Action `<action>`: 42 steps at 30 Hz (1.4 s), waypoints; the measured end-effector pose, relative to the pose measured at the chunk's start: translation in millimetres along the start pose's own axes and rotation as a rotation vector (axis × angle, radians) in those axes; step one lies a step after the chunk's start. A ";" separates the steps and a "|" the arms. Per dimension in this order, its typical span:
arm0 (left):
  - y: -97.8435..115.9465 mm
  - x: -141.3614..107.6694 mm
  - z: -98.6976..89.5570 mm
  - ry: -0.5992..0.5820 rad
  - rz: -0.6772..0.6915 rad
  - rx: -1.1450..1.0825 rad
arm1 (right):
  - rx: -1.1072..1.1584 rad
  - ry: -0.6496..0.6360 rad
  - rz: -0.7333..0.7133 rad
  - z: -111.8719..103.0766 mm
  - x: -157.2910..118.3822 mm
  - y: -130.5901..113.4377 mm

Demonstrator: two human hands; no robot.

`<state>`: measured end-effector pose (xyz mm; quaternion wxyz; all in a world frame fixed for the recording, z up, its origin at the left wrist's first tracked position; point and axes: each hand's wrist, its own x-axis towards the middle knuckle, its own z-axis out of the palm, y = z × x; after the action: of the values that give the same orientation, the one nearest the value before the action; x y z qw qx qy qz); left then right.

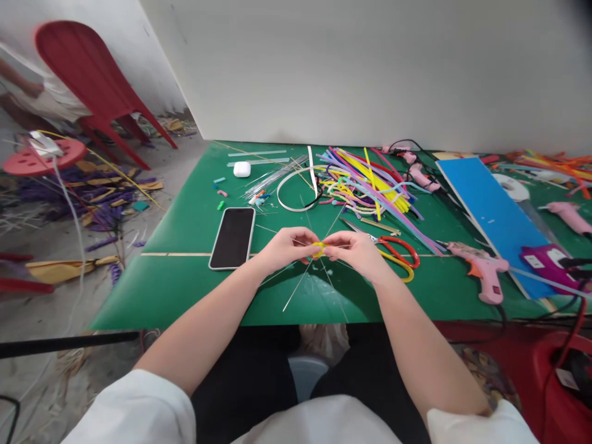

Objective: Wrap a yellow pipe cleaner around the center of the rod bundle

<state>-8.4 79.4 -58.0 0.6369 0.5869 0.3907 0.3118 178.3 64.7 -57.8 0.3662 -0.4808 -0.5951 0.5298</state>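
Over the green table, my left hand (pixel 291 245) and my right hand (pixel 354 251) meet with fingertips pinched on a small yellow piece (pixel 318 250). Thin, stiff wires (pixel 296 290) stick out from it in several directions like spokes. Fingers cover part of the yellow piece, so its exact form cannot be made out. Close to my right hand lie scissors (pixel 400 253) with red and yellow handles. A phone (pixel 233 238) with a dark screen rests to the left of my left hand.
Behind my hands lie a pile of coloured pipe cleaners (pixel 370 179), loose clear wires (pixel 277 179) and a white earbud case (pixel 242 169). Rightward are a pink glue gun (pixel 483 268), a blue board (pixel 494 216) and cables. A person sits beyond a red chair (pixel 87 68).
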 end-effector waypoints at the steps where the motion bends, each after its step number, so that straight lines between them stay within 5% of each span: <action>1: -1.2 0.4 0.7 0.020 0.008 -0.005 | 0.004 0.003 -0.006 0.5 0.0 0.0; 17: -5.5 3.1 4.9 0.166 0.030 -0.001 | -0.020 0.029 -0.044 0.6 -1.1 0.3; 35: -5.3 3.0 5.1 0.070 0.057 -0.132 | 0.114 -0.027 -0.017 3.0 8.4 9.3; 42: -6.2 1.0 4.2 0.078 0.101 -0.012 | -0.099 -0.005 -0.063 2.4 6.5 3.9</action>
<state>-4.7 77.4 -64.2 0.6083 0.5893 0.3833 0.3685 175.0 70.2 -62.5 0.3568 -0.4782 -0.6363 0.4890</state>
